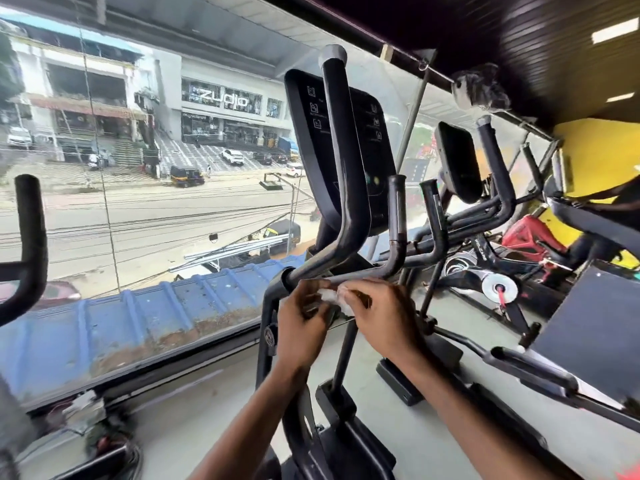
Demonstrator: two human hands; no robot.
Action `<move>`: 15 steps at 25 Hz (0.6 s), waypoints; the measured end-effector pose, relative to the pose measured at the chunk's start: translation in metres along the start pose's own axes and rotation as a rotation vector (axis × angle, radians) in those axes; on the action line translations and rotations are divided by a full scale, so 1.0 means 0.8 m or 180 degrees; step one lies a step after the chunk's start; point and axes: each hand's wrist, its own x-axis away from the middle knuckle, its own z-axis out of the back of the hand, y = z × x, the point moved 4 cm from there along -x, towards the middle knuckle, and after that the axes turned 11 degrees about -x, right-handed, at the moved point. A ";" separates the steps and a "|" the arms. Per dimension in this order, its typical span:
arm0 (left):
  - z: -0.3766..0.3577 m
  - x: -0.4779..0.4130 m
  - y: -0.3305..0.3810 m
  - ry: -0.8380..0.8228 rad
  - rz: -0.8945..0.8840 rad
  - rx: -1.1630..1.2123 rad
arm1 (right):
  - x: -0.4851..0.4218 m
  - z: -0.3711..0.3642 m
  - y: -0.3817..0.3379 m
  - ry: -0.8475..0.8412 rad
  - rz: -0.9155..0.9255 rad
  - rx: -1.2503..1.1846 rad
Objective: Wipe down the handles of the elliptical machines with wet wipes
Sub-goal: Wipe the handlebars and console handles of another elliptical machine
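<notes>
Facing the window, the near elliptical is showing a tall handle and a short grip, neither readably wiped, and a second elliptical is standing to the right. The left hand and right hand are both pinching the white wipe between them, just below the handle's lower bar. They seem to be unfolding it, so most of the wiping is probably lying ahead.

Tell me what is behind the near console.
Behind the console is the window, with a street and shopfronts beyond. What lies straight behind its panel is hidden, and a tall handle crosses the console's front.
</notes>
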 end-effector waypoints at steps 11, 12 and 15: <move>-0.065 0.014 -0.089 -0.0742 0.0981 0.0157 | 0.115 -0.021 0.133 0.0191 -0.2555 -0.2641; -0.067 0.014 -0.095 -0.0791 0.1037 0.0172 | 0.120 -0.021 0.139 0.0273 -0.2631 -0.2685; -0.084 0.011 -0.113 -0.0958 0.1236 0.0331 | 0.134 -0.022 0.163 0.0700 -0.2915 -0.2781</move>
